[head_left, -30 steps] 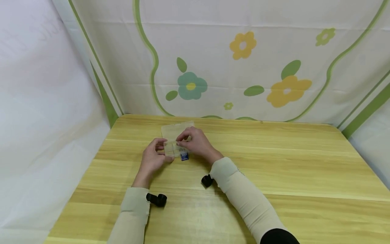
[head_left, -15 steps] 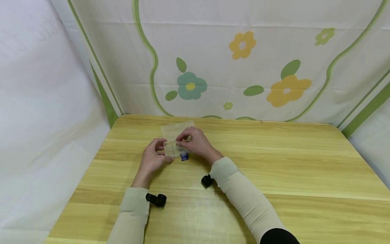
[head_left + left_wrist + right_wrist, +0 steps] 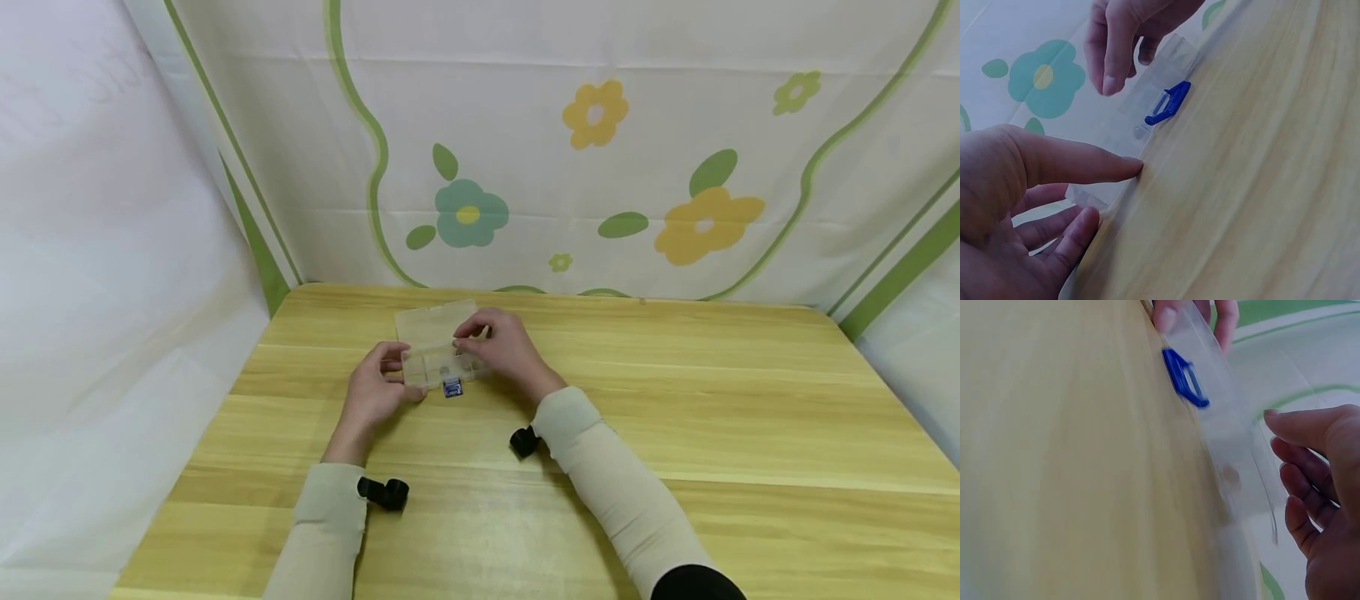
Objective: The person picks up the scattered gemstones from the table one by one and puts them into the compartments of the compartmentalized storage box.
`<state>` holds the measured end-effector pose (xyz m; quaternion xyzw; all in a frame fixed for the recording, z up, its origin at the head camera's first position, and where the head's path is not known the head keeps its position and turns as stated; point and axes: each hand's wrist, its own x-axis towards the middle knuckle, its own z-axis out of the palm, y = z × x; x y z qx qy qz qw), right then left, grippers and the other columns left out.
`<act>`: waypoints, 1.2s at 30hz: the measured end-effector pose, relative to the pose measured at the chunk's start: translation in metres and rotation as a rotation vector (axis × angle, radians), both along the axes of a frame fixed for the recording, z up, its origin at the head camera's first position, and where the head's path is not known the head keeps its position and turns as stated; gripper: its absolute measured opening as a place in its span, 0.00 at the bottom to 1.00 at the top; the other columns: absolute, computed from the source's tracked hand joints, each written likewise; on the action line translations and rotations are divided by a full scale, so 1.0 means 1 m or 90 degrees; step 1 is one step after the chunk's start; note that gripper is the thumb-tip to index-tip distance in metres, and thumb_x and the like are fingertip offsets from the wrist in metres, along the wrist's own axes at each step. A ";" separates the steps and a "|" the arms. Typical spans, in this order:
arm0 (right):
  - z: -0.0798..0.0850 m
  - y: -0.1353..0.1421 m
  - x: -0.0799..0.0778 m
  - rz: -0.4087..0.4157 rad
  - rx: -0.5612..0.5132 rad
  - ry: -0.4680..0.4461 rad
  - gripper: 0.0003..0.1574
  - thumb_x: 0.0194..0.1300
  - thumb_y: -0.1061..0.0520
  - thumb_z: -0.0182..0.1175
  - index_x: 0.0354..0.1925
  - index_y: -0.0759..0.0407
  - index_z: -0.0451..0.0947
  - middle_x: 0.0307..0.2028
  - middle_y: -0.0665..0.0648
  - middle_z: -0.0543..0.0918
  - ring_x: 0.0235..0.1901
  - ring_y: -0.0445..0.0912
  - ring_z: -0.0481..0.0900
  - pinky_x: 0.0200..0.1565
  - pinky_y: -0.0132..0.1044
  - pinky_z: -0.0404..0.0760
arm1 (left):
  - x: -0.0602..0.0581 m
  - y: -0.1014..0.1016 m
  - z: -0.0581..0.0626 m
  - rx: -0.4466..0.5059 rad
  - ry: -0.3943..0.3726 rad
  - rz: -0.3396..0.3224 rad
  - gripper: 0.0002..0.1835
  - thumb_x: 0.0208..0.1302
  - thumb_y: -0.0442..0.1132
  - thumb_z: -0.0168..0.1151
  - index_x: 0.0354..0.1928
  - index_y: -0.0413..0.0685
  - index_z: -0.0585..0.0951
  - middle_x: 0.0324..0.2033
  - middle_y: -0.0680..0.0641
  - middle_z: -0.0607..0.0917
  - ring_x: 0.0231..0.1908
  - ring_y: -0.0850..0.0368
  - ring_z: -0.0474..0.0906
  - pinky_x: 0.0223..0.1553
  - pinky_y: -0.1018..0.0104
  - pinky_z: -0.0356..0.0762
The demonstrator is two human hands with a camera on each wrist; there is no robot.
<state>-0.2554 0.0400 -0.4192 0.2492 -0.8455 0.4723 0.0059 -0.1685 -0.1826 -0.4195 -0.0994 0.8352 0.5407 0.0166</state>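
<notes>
A clear plastic compartment box (image 3: 416, 369) lies on the table with its lid (image 3: 431, 327) raised at the back. A blue clasp (image 3: 453, 388) sticks out from its front edge; in both wrist views the clasp is (image 3: 1169, 103) a small blue frame. My left hand (image 3: 377, 383) holds the box's left end, thumb on the front edge and fingers around the far side. My right hand (image 3: 506, 346) hovers over the right compartments, thumb and fingers bent. In the right wrist view nothing shows between them. Small items inside the box are too blurred to name.
The wooden table (image 3: 675, 417) extends to both sides and toward me. Behind it hangs a white cloth backdrop (image 3: 525, 167) with printed flowers. A black camera (image 3: 386, 493) sits on the left wrist, another black camera (image 3: 524, 442) on the right.
My right hand has shifted right along the box, uncovering more of its middle compartments. The blue clasp looks slightly tilted compared with before. My left hand keeps its hold on the left end.
</notes>
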 end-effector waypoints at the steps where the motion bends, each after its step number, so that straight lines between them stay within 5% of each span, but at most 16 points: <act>1: 0.000 0.003 -0.001 -0.005 -0.004 -0.005 0.03 0.70 0.57 0.73 0.41 0.52 0.92 0.44 0.51 0.89 0.46 0.47 0.82 0.47 0.41 0.81 | 0.000 0.000 0.000 -0.001 0.000 0.000 0.41 0.52 0.23 0.78 0.70 0.45 0.76 0.62 0.35 0.80 0.59 0.38 0.82 0.65 0.45 0.83; 36: -0.008 0.149 -0.038 -0.236 -0.004 -0.041 0.11 0.71 0.48 0.73 0.47 0.51 0.91 0.47 0.56 0.89 0.46 0.49 0.80 0.45 0.39 0.79 | 0.002 0.000 0.001 0.014 -0.002 0.002 0.42 0.52 0.23 0.79 0.71 0.45 0.76 0.62 0.36 0.79 0.57 0.40 0.80 0.63 0.48 0.82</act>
